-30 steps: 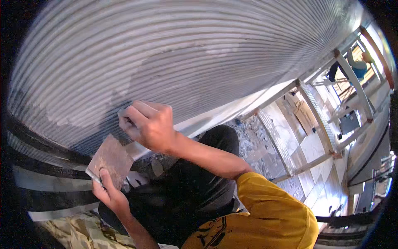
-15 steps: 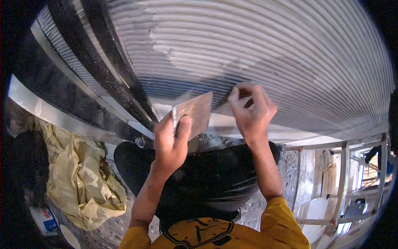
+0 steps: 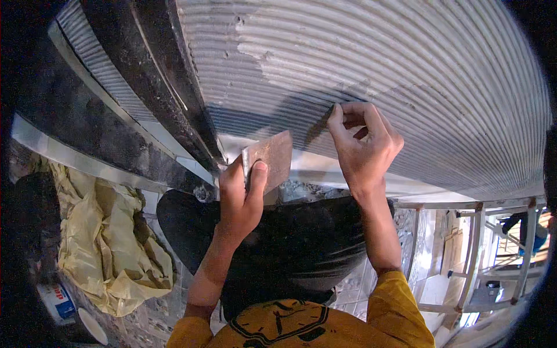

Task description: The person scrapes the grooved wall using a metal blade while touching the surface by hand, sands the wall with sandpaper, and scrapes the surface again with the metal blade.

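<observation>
My left hand [image 3: 241, 194] grips a flat, brownish rectangular piece [image 3: 274, 158] with a pale edge, its thumb lying across the face; I cannot make out the exact kind. The piece is held up in front of the lower edge of a ribbed wall panel [image 3: 406, 75]. My right hand [image 3: 368, 142] is closed in a pinch close to the ribs, fingertips together. Whatever those fingertips hold, if anything, is hidden or too small to name. Pale, uneven patches [image 3: 264, 52] of coating cover part of the ribs, and my hands cast shadows there.
Dark upright boards [image 3: 139, 75] stand at the left beside the panel. Crumpled yellowish sheeting [image 3: 116, 243] lies on the floor at the left, with a white-and-blue container [image 3: 58, 304] below it. A metal frame with rungs [image 3: 473, 261] stands at the right.
My right hand has moved slightly up and to the right, still pinched. The left hand keeps the flat piece in nearly the same place. The view has shifted a little.
</observation>
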`<action>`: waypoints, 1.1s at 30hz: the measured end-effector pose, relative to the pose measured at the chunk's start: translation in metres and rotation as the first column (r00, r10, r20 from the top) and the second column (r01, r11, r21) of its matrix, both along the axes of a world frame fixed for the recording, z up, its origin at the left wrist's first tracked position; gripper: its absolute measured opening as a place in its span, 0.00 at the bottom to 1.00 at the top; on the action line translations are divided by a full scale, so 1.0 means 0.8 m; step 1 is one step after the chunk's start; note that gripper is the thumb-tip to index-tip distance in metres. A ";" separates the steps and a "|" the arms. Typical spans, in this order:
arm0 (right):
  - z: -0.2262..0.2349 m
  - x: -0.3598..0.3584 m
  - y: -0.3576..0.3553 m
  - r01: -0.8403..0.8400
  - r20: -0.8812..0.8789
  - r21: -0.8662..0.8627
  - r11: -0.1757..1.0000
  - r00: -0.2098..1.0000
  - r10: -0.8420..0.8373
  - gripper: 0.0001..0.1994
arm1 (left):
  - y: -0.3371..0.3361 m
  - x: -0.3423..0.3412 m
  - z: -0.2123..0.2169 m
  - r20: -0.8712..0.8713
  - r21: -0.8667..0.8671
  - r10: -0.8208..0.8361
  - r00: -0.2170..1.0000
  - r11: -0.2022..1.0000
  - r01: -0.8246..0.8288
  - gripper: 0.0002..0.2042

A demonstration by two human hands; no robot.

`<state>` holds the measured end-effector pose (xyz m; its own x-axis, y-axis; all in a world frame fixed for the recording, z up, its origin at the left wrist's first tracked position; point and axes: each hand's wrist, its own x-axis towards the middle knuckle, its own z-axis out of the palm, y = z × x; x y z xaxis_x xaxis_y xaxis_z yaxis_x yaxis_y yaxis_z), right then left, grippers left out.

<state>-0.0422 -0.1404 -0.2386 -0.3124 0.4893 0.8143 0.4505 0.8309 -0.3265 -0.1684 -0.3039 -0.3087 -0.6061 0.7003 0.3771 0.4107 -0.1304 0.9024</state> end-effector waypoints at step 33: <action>-0.039 0.003 -0.050 -0.474 -0.458 -0.548 0.689 0.859 0.227 0.22 | 0.055 0.035 0.040 0.293 0.394 -0.221 0.930 0.915 0.093 0.18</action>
<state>-0.0400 -0.1804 -0.2698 -0.3452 0.8265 0.4446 -0.0693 0.4500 -0.8904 -0.1402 -0.2601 -0.2769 -0.6327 0.6465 0.4263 0.0495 -0.5156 0.8554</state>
